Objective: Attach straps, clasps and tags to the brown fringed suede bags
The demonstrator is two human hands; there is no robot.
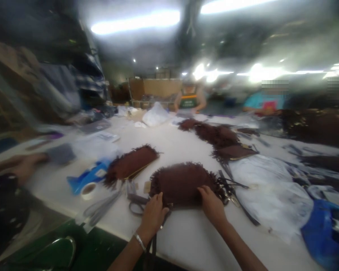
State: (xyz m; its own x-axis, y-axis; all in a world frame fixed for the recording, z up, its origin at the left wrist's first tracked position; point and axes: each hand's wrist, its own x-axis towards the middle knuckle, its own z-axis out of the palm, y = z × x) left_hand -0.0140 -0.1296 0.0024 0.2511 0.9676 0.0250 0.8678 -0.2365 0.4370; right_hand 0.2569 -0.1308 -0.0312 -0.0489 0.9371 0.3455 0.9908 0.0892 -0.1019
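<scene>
A brown fringed bag (183, 182) lies flat on the white table (186, 233) right in front of me. My left hand (153, 214) grips its near left corner with the fingers curled. My right hand (211, 203) is closed on the bag's near right edge. A dark strap runs from the bag down over the table edge between my arms. The picture is blurred by motion.
Grey scissors (110, 203) and a tape roll (88, 190) lie left of the bag, beside a second fringed bag (130, 163). More brown bags (217, 137) lie further back. White plastic wrapping (268, 192) and a blue bag (324, 229) sit right. Another person's hand (25, 165) rests at left; people stand behind.
</scene>
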